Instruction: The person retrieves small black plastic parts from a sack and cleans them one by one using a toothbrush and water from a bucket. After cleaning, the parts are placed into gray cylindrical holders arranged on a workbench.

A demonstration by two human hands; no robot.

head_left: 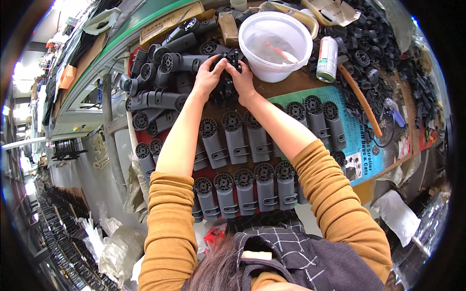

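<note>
Evidently, black parts (224, 88), between both hands (208, 76) (241, 81)

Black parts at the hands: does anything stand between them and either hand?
Nothing visible does: the left hand and right hand are at the black parts. The white bucket stands to the right, grey tubes lie left; neither intervenes.

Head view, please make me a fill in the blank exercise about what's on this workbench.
1. The left hand and right hand hold a part coloured ____.
2. The lined-up tubes have black spoked ends and ____ bodies.
3. In the picture, the can is to the ____ of the white tub.
Missing words: black; grey; right.
</note>
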